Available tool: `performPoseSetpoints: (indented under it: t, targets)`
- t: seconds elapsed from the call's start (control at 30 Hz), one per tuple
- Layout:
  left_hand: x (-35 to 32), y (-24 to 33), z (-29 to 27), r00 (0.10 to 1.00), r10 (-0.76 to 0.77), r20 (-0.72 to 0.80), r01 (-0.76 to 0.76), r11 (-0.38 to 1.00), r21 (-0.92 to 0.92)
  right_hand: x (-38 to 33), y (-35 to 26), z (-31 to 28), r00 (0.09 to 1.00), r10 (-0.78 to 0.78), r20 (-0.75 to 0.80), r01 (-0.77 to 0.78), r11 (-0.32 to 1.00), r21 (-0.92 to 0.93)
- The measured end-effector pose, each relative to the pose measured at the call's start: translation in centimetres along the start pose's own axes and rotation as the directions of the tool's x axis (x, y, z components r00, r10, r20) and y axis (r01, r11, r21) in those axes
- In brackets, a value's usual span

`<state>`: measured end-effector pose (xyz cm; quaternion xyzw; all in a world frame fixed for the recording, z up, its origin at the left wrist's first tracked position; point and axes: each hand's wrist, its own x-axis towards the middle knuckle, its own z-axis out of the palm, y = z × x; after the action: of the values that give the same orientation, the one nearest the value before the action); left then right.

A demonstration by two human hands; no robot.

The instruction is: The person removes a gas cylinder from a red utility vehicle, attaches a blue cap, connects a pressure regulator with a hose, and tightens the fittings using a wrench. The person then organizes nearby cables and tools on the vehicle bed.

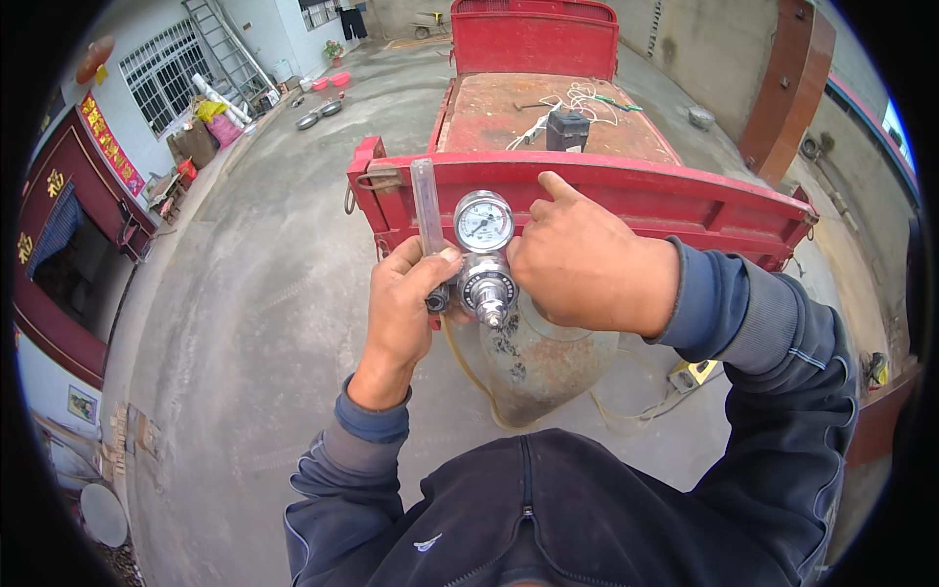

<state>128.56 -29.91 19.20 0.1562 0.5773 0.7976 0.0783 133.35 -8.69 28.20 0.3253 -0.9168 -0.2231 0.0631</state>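
My left hand (399,303) is closed around the lower left side of a gas regulator (489,289), with the thumb by the base of its clear upright flow tube (426,201). A round dial gauge (484,222) tops the regulator, and a chrome adjusting knob points toward me. My right hand (599,256) is at the regulator's right side, its index finger raised and the other fingers curled in; what they grip is hidden. Just below stands a worn gas cylinder (548,367), its top partly covered by my right hand. A yellowish hose (468,364) hangs down along its left side.
Right ahead is the red tailgate (675,201) of a truck bed, with a black box (567,130) and tangled white cable (587,96) on the bed. Cables and a yellow-and-black item (696,374) lie at the right. A ladder (230,49) leans on the house wall.
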Motion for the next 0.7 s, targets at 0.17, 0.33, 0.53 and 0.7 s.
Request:
performPoseSetpoints:
  t: [0.17, 0.33, 0.53, 0.7]
  targets:
    - [0.0, -0.1, 0.1, 0.999, -0.022, 0.026, 0.023, 0.999, -0.045, -0.8, 0.2, 1.1, 0.989, 0.035, -0.145, -0.037, 0.999, -0.015]
    - [-0.1, 0.1, -0.1, 0.999, -0.02, 0.035, 0.022, 0.999, -0.029, -0.6, 0.3, -0.3, 0.999, 0.009, -0.036, -0.006, 0.996, 0.091]
    - [-0.1, -0.5, -0.5, 0.999, -0.019, 0.04, 0.02, 0.999, -0.028, -0.9, -0.6, 0.7, 0.975, 0.082, -0.205, -0.094, 0.994, -0.051]
    - [-0.1, -0.5, -1.0, 0.998, -0.017, 0.059, 0.019, 0.999, -0.031, -0.5, -0.2, -1.4, 0.999, 0.03, 0.044, -0.031, 0.999, 0.04]
